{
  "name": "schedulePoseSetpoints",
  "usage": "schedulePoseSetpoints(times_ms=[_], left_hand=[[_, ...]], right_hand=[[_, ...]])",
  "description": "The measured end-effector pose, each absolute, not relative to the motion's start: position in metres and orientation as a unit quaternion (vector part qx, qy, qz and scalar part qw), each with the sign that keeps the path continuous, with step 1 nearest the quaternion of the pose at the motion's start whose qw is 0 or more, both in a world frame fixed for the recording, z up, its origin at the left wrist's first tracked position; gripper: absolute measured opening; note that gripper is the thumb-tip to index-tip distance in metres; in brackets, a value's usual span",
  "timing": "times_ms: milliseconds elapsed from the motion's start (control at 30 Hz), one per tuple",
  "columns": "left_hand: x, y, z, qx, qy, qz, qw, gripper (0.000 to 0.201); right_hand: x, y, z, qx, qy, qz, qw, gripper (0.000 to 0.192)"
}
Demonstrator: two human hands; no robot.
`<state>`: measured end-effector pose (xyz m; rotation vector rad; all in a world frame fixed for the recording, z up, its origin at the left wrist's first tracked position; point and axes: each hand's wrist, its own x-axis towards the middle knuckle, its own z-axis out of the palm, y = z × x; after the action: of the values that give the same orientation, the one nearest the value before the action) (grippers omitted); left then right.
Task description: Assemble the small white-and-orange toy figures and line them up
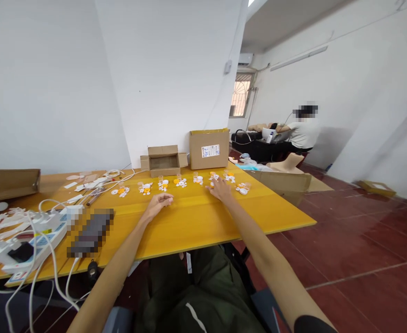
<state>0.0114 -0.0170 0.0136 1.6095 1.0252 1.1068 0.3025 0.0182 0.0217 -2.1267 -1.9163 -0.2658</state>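
My left hand point(159, 202) rests on the yellow table point(196, 222) with its fingers curled loosely and nothing seen in it. My right hand point(220, 188) lies flat, fingers spread, reaching toward a row of several small piles of white and orange parts point(179, 182) with little clear cups, set out along the far side of the table. Its fingertips are close to the pile near the right end point(213, 176). Whether it touches a part is too small to tell.
Two cardboard boxes, one open point(163, 160) and one upright point(209, 148), stand behind the row. White power strips and cables point(33, 231) crowd the left. Another box point(11, 182) lies far left. A person point(302, 132) sits at the back right. Red tiled floor spreads right.
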Motion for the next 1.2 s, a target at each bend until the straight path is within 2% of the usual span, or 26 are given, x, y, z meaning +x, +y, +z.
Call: schedulePoseSetpoints(times_ms=[267, 467, 633, 833, 967, 1200], left_hand=[[0.009, -0.015, 0.013, 0.655, 0.421, 0.443, 0.444, 0.037], [0.01, -0.02, 0.018, 0.655, 0.425, 0.44, 0.443, 0.038], [0.01, -0.021, 0.019, 0.656, 0.424, 0.44, 0.442, 0.039], [0.01, -0.023, 0.019, 0.653, 0.428, 0.442, 0.443, 0.04], [0.01, -0.024, 0.02, 0.65, 0.427, 0.448, 0.441, 0.038], [0.01, -0.027, 0.022, 0.641, 0.433, 0.451, 0.445, 0.039]], right_hand=[[0.291, 0.021, 0.038, -0.746, -0.648, -0.054, 0.145, 0.057], [0.32, 0.019, 0.054, -0.727, -0.643, -0.099, 0.219, 0.059], [0.384, 0.007, 0.027, -0.761, -0.556, -0.107, 0.316, 0.058], [0.427, 0.007, -0.007, -0.789, -0.469, 0.022, 0.396, 0.069], [0.425, 0.015, -0.002, -0.778, -0.493, 0.044, 0.387, 0.069], [0.413, 0.017, -0.001, -0.79, -0.542, 0.001, 0.286, 0.055]])
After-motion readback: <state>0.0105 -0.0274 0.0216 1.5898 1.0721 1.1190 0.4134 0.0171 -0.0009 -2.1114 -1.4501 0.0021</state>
